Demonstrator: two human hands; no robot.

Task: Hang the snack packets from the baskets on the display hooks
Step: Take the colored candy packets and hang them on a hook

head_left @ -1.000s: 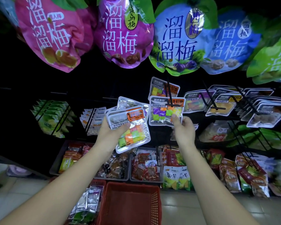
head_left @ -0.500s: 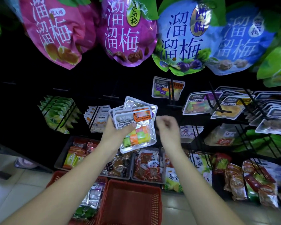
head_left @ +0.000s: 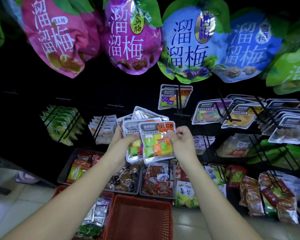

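right hand (head_left: 181, 144) now pinching front packet (head_left: 157, 142) | left hand (head_left: 121, 144) still gripping stack (head_left: 133, 129)

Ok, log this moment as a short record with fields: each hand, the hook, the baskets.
left hand: holds a fanned stack of candy packets
right hand: pinches the front packet at its right edge
hook above: carries hung packets of the same kind
front basket: red, no packets visible inside
left basket: holds silver packets

Two red baskets (head_left: 142, 217), five big plum bags (head_left: 187, 44) overhead.
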